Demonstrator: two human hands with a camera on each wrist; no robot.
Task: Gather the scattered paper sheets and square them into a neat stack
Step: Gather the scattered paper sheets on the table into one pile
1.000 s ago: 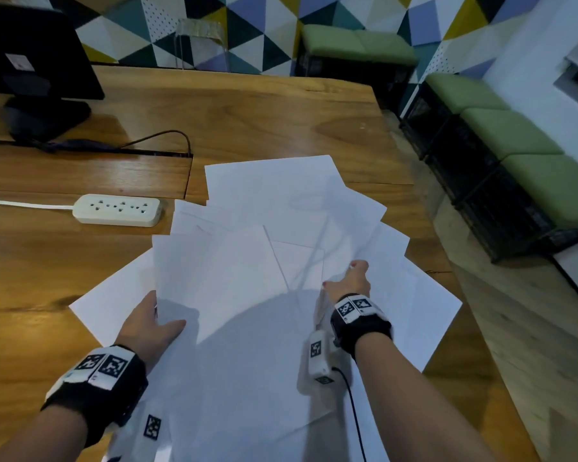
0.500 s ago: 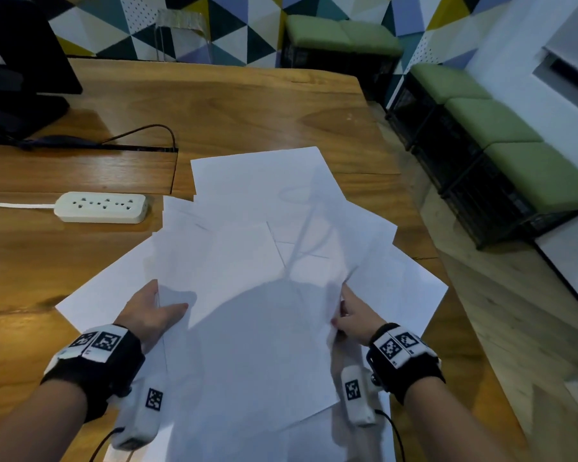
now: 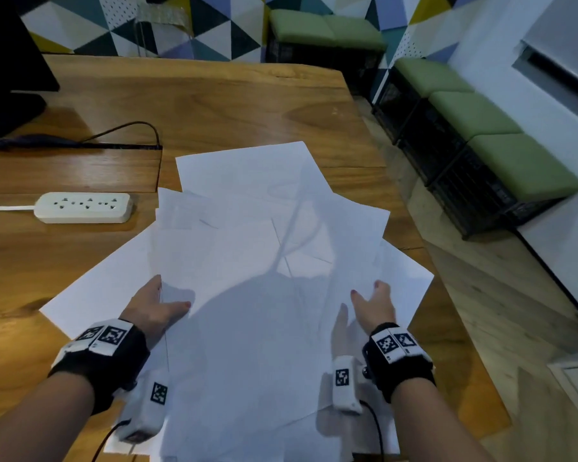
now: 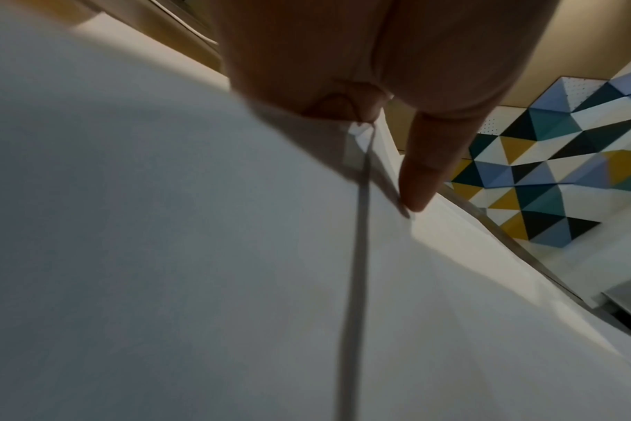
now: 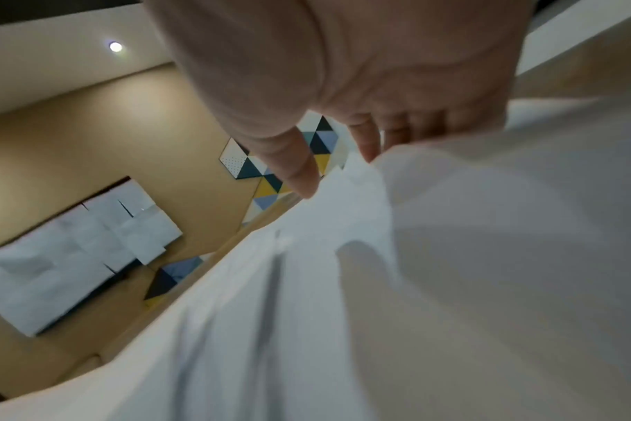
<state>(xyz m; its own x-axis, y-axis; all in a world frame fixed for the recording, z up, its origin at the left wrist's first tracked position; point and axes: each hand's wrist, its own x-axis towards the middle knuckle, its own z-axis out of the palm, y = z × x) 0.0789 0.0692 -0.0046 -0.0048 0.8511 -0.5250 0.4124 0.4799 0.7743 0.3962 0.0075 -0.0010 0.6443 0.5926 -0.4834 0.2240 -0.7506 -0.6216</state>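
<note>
Several white paper sheets (image 3: 247,261) lie fanned and overlapping on the wooden table (image 3: 214,105). My left hand (image 3: 157,305) holds the left edge of the upper sheets, with the thumb (image 4: 422,171) on top of the paper (image 4: 163,256) and the fingers hidden beneath it. My right hand (image 3: 371,301) rests on the right side of the pile, its fingers straight and its thumb spread. In the right wrist view the fingertips (image 5: 364,142) reach behind a raised paper edge (image 5: 371,182).
A white power strip (image 3: 82,207) lies left of the sheets, its cord running off to the left. A black monitor (image 3: 10,61) stands at the far left with a dark cable. The table's right edge (image 3: 411,221) runs close to the pile. Green-cushioned crates (image 3: 481,135) line the wall.
My right hand drew back from the middle of the pile to its near right side and opened out. The sheets on the right shifted inward. My left hand kept its hold.
</note>
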